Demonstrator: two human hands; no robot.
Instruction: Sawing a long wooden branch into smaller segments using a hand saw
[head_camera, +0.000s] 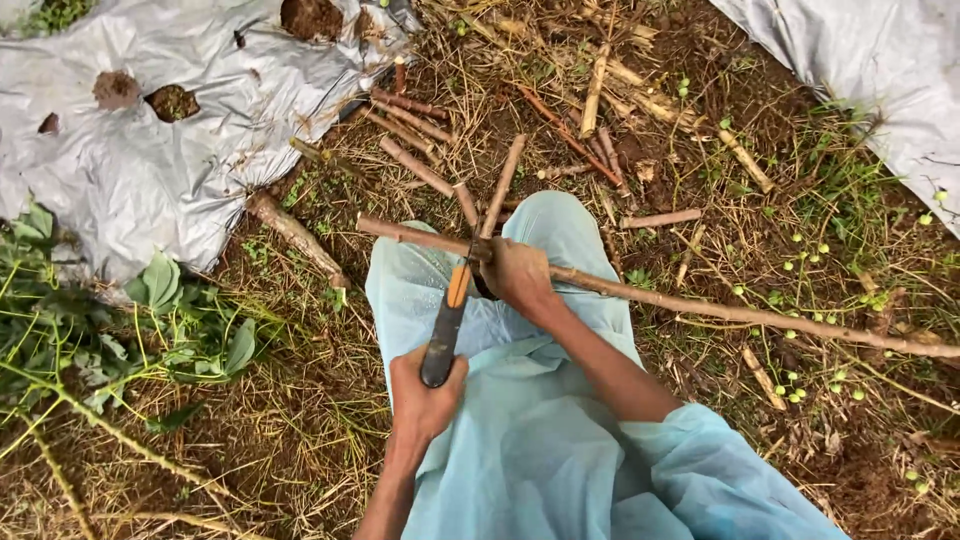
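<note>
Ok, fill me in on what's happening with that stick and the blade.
A person in light blue clothing sits on straw-covered ground. The right hand grips a long brown stem laid across the knee. The left hand holds a knife by its handle, with the blade end meeting the stem just beside the right hand. The stem is uncut at this spot. Short cut pieces lie scattered ahead, next to a grey plastic sheet with planting holes.

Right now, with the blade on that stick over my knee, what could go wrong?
The right hand holds the long stick right beside the saw that the left hand works, so a slip could cut its fingers. The cut is over the knee, so the blade might break through onto the leg.
</note>
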